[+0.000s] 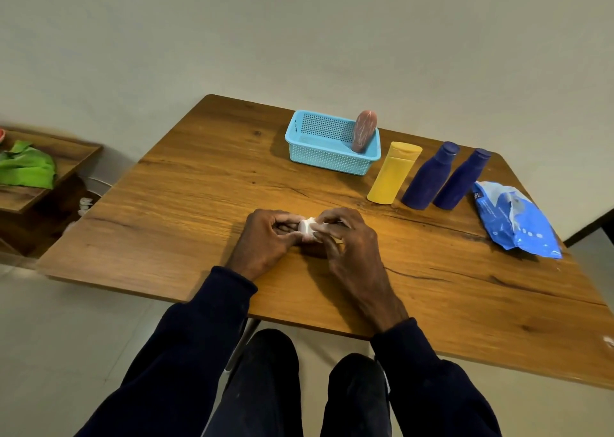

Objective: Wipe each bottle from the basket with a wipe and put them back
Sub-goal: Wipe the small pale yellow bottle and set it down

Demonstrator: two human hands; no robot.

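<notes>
A brown wooden table [206, 184] carried a light blue perforated plastic basket [327, 157] with one pinkish-brown bottle [364, 131] leaning inside. Beside it stood a yellow bottle [393, 173] and two dark blue bottles [428, 177], near a blue wipes packet [516, 219]. The left hand [265, 240] and right hand [349, 240] both pinched a small crumpled white wipe [307, 228].

Wooden table [206, 184], knotty grain, dark crack lines running across the top. Plain off-white wall [299, 31] behind. Pale floor [66, 330] below. At far left, a low wooden shelf unit [71, 157] with crumpled green cloth [26, 167] lying on its upper board.
</notes>
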